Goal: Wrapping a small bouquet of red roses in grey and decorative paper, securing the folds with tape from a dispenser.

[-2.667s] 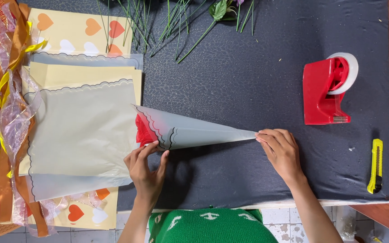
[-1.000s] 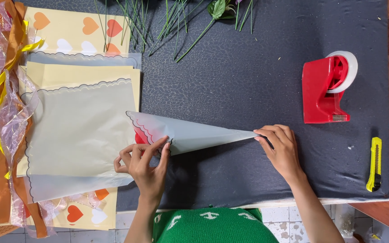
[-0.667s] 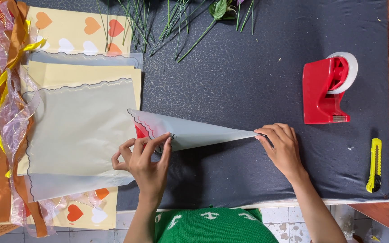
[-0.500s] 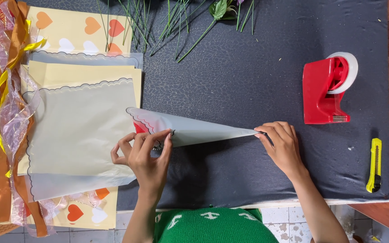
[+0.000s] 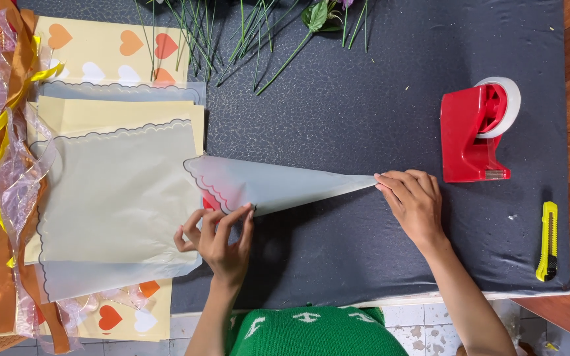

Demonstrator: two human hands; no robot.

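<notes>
Step in hand: a translucent paper cone (image 5: 278, 188) with a dark scalloped edge is being rolled flat on the dark grey table mat (image 5: 364, 118).
Cone position: it lies across the middle of the mat, its wide mouth just beside the stack of wrapping sheets (image 5: 117, 198) and its point toward the red tape dispenser (image 5: 473, 135).
Left hand (image 5: 219, 240): the fingertips are pinched on the lower edge of the cone near its mouth; the grip is closed on the paper, with the overlap kept down.
Right hand (image 5: 413, 204): the fingers are pressed down on the cone's tip, pinning it to the mat rather than wrapping around it.
Good practice: the tip is best kept pinned as the pivot while the wide end is tightened, so that the point stays sharp and the scalloped edge lines up.
Risk: a loosened pinch is likely to let the paper spring open.
Nearby: the dispenser stands close to the right hand; a yellow utility knife (image 5: 547, 240) lies farther right; green flower stems (image 5: 245, 39) lie at the far edge; ribbons (image 5: 8, 165) are piled at the left.
</notes>
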